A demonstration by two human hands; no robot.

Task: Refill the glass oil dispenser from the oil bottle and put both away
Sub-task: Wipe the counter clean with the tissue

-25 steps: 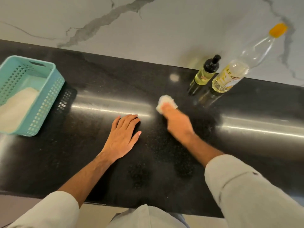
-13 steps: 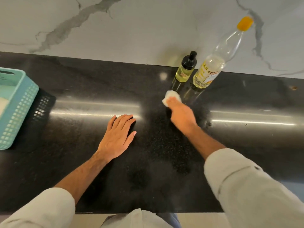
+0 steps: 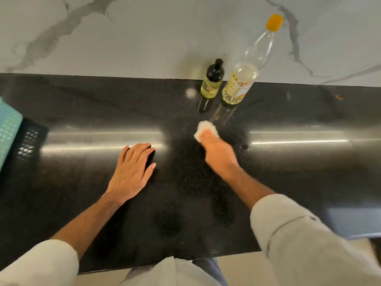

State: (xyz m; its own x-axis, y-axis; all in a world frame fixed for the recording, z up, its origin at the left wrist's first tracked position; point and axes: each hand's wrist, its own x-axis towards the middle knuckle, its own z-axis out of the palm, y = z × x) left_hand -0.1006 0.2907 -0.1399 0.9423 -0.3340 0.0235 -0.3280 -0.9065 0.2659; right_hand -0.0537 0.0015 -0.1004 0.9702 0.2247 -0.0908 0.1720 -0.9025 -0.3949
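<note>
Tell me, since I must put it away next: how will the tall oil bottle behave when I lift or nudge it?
The oil bottle looks tall and narrow, so a nudge near its orange cap could tip it. Oil fills only the lower part, so it is probably light. Its clear plastic may flex, perhaps slippery if oily.

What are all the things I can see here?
Small glass oil dispenser with black pump top: one, yellow-green oil inside, at the back of the counter by the wall.
Tall clear plastic oil bottle with orange cap: one, pale yellow oil low inside, just right of the dispenser.
White crumpled tissue: one, on the counter in front of the bottle, under the right fingers.
Turquoise plastic basket: one, at the left edge, partly out of view.
Black speckled stone counter: one.
White marble wall: one, behind.
Hands: left hand flat on the counter; right hand presses the tissue.
</note>
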